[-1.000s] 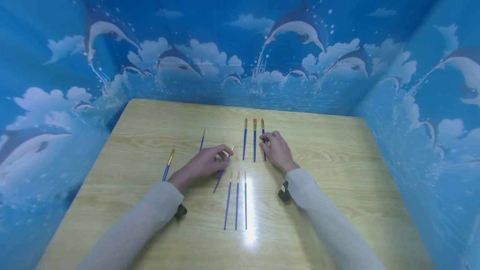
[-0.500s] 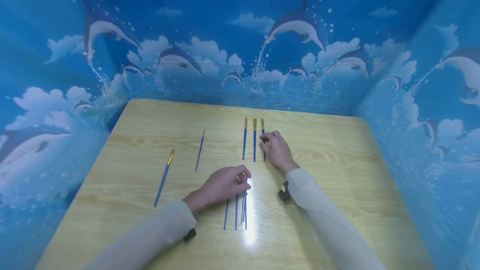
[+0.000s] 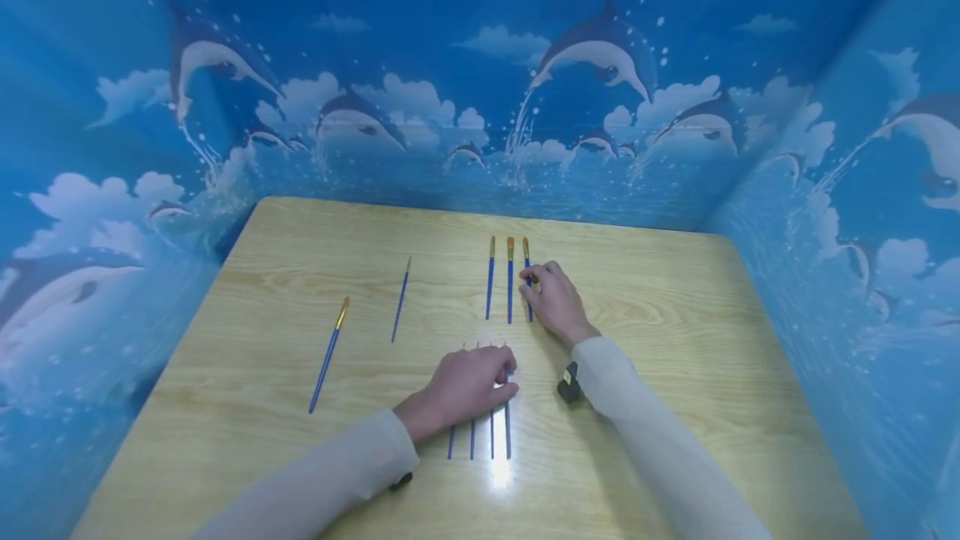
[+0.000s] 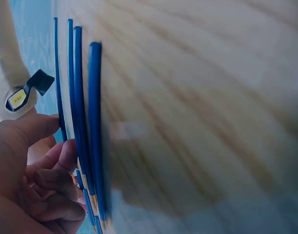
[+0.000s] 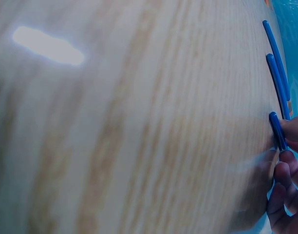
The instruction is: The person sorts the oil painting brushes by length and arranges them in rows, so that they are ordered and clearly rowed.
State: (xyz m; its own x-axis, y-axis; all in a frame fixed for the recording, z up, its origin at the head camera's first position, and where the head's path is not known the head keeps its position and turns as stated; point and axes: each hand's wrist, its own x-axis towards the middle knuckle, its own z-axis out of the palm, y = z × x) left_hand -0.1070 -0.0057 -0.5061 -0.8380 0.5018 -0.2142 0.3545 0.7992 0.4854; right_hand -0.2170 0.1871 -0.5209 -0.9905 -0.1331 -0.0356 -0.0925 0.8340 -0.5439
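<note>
In the head view my left hand [image 3: 463,386] pinches a thin blue paintbrush [image 3: 507,433], the rightmost of a near row lying side by side. Its brush tip end is partly covered by the fingers. In the left wrist view, thumb and fingertips meet at that slim handle [image 4: 57,73], with thicker handles [image 4: 95,78] lying beside it. Farther back, my right hand [image 3: 557,304] holds another blue paintbrush [image 3: 527,252] by its handle, at the right end of a row of three. The right wrist view shows this handle's end [image 5: 276,129] between thumb and fingers.
Two more paintbrushes lie slanted on the left of the wooden table [image 3: 637,273]: a thicker one [image 3: 328,357] and a thinner one [image 3: 401,300]. Beside the right hand's brush are a flat brush [image 3: 510,286] and a round one [image 3: 490,286]. A dolphin-print curtain [image 3: 420,40] surrounds the table.
My left hand has carried its paintbrush from the left over the near row to that row's right end, where it now lies parallel. My right hand has stayed in place.
</note>
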